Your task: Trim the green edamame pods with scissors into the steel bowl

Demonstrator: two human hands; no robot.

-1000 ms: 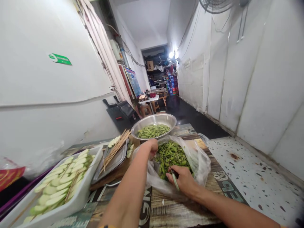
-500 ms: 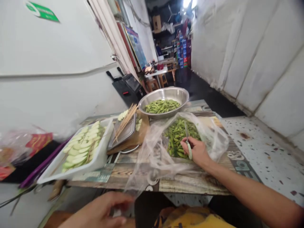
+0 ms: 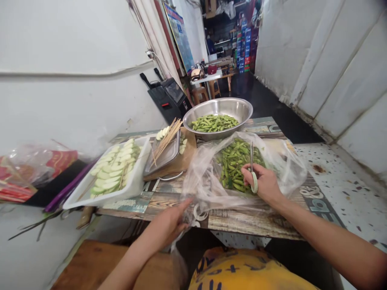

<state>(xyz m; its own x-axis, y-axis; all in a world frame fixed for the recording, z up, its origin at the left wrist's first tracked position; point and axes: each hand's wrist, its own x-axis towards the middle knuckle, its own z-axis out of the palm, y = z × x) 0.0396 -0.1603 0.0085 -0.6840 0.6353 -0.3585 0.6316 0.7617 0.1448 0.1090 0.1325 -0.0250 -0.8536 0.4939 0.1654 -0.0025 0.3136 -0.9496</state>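
My right hand (image 3: pixel 267 183) grips scissors (image 3: pixel 254 181) with a pale green handle, their blades pointing away over the edamame pods. Those green pods (image 3: pixel 232 169) lie in a clear plastic bag (image 3: pixel 196 169) that is spread open on the table. At the table's near edge, my left hand (image 3: pixel 171 223) has its thumb and fingers closed on the near left edge of the bag. Beyond the bag stands a wide steel bowl (image 3: pixel 243 123) with more pods (image 3: pixel 213 123) in it.
On the left, a white tray (image 3: pixel 137 189) holds skewered pale green slices (image 3: pixel 113 169). Beside it, bamboo skewers (image 3: pixel 167 139) lie across a metal tray (image 3: pixel 166 155) on a wooden board (image 3: pixel 189 153). A wooden stool (image 3: pixel 99 262) stands below left, and a wall (image 3: pixel 60 104) borders the left side.
My left hand has moved up and forward from the bottom of the view to the bag's edge. The scissors remain in my right hand above the pods. The view has shifted slightly.
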